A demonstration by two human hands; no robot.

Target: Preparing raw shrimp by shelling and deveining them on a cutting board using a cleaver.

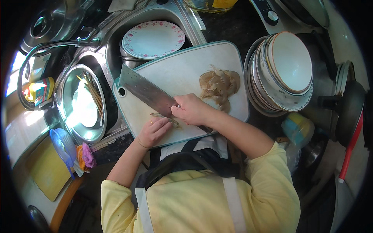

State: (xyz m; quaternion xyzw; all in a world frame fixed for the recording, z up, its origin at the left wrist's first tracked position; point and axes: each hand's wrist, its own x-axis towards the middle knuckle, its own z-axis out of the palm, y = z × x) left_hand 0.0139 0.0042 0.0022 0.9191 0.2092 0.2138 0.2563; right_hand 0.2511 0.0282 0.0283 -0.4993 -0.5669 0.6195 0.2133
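A white cutting board [172, 75] with a green rim lies tilted before me, partly over the sink edge. My right hand [191, 109] is closed around the handle of a broad steel cleaver [145, 90]. Its blade slants toward the upper left, low over the board. Left of the handle, my left hand [156, 132] presses a small, pale, translucent food piece [174, 122] with its fingertips, beside the blade. The fingers partly hide that piece. On the board's right side sits a heap of soft greyish-brown food pieces [220, 87], whose exact kind I cannot tell.
A flower-rimmed plate [154, 39] rests on metal bowls in the sink [107, 38]. Left of it, a metal basin [84, 128] holds chopsticks and a white dish under the curved faucet [46, 43]. Stacked bowls and plates [291, 61] stand close to the board's right edge.
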